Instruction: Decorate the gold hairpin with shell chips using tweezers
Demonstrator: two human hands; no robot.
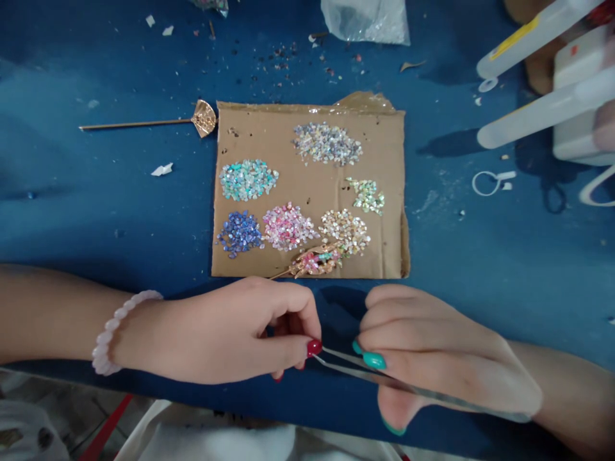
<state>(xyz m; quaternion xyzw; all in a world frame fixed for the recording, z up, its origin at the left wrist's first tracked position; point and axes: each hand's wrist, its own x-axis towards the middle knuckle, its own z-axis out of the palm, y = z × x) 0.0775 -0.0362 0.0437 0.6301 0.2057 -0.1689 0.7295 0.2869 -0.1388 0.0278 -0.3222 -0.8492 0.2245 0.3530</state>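
My left hand point(240, 333), wearing a pale pink bead bracelet point(109, 330), is closed in a pinch; what lies between thumb and finger is hidden. My right hand point(432, 352) grips metal tweezers point(365, 372), whose slightly parted tips meet my left thumb and fingertips. Just beyond my left hand, a gold hairpin point(314, 260) with pink and turquoise chips rests at the near edge of a cardboard sheet point(307, 186). Piles of blue chips point(240, 232), pink chips point(288, 226), cream chips point(344, 230), turquoise chips point(248, 179), green chips point(368, 196) and silvery chips point(327, 143) lie on it.
Another gold hairpin point(144, 123) with a fan-shaped head lies left of the cardboard. At the right are two white tubes point(542, 112) and a clear ring point(486, 184). A plastic bag point(368, 20) and scattered crumbs lie at the back of the blue table point(120, 218).
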